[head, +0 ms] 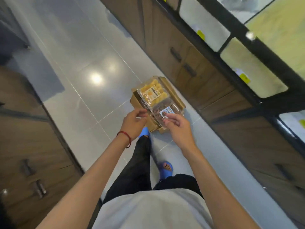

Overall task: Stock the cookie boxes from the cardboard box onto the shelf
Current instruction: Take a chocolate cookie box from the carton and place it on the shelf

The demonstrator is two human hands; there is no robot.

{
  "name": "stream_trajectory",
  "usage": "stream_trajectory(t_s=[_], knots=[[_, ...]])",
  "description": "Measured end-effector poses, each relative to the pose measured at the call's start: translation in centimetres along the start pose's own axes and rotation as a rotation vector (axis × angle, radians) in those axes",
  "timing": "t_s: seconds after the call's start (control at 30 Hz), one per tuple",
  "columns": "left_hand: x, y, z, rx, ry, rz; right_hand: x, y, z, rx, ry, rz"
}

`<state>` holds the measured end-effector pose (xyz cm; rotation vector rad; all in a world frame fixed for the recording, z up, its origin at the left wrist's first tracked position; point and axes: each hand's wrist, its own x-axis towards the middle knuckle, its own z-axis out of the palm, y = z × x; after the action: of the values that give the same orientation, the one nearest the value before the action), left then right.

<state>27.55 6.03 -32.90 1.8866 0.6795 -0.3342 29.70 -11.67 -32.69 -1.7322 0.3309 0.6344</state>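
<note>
An open cardboard box sits on the tiled floor beside the cabinet base. Two clear plastic cookie boxes lie on top of it: one with yellow cookies at the far end, one with brown cookies nearer me. My left hand, with a red string on its wrist, hovers at the left edge of the brown cookie box, fingers loosely curled. My right hand is over that box's near corner, fingertips by its label. I cannot tell whether either hand touches the box. The black-framed shelf runs along the upper right.
Wooden cabinet doors with dark handles sit under the shelf on the right, and another wooden cabinet lines the left. Yellow price tags hang on the shelf edges. My feet in blue slippers stand on the glossy grey floor just before the box.
</note>
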Motion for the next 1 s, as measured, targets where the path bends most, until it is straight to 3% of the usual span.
stream_trajectory(t_s=[0.3, 0.67, 0.83, 1.0], knots=[[17.0, -5.1, 6.4, 0.152, -0.196, -0.188, 12.8, 6.7, -0.9, -0.064, 0.206, 0.268], [30.9, -17.1, 17.0, 0.351, -0.342, -0.32, 27.5, 23.7, 1.2, -0.014, 0.307, 0.531], [35.7, -23.5, 21.6, 0.395, -0.391, -0.304, 34.1, 31.5, 3.4, -0.063, 0.329, 0.569], [38.1, -27.8, 23.9, 0.461, -0.38, -0.18, 38.4, 36.3, 4.8, -0.025, 0.418, 0.595]])
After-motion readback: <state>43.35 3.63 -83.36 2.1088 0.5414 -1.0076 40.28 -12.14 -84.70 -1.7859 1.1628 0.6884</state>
